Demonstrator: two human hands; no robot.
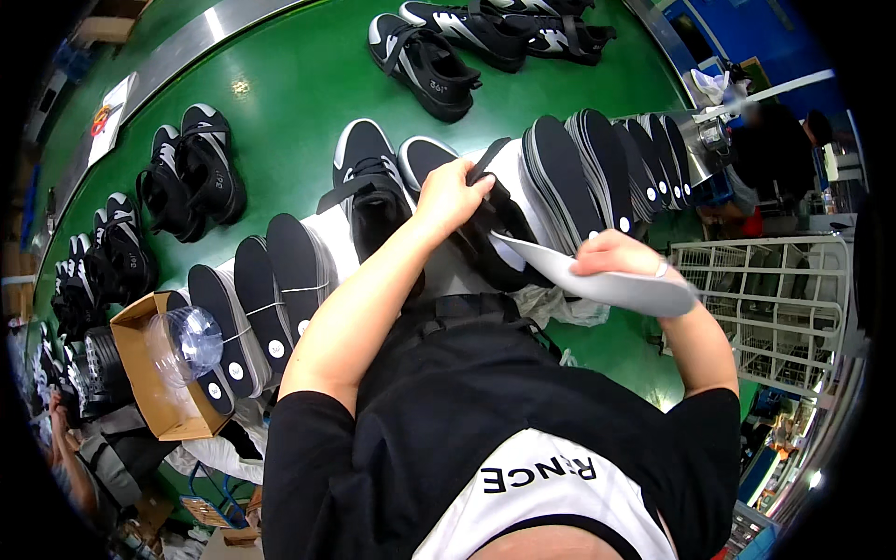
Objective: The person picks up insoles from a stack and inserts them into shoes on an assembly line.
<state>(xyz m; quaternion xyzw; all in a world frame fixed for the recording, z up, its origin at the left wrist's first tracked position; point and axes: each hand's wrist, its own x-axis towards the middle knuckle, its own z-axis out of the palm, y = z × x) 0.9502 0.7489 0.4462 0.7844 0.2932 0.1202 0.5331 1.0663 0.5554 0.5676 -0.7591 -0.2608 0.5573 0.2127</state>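
Note:
A black sneaker (479, 245) with a silver-grey toe lies before me on the white work surface. My left hand (451, 198) is closed at its upper, pinching the black strap (488, 160) and pulling it up. My right hand (611, 257) grips a shoe insole (644, 291), pale grey side showing, near its heel end. The insole's narrow front end reaches the sneaker's opening; how deep it goes in is hidden. Just left stands a matching sneaker (370, 173), partly covered by my left forearm.
Stacks of black insoles stand right (560, 173) and left (297, 261). A cardboard box (154, 383) with clear plastic pieces (187, 343) sits at left. More sneakers (425, 70) lie on the green belt (289, 103). A white wire rack (775, 299) is at right; another person's hand (59, 413) shows far left.

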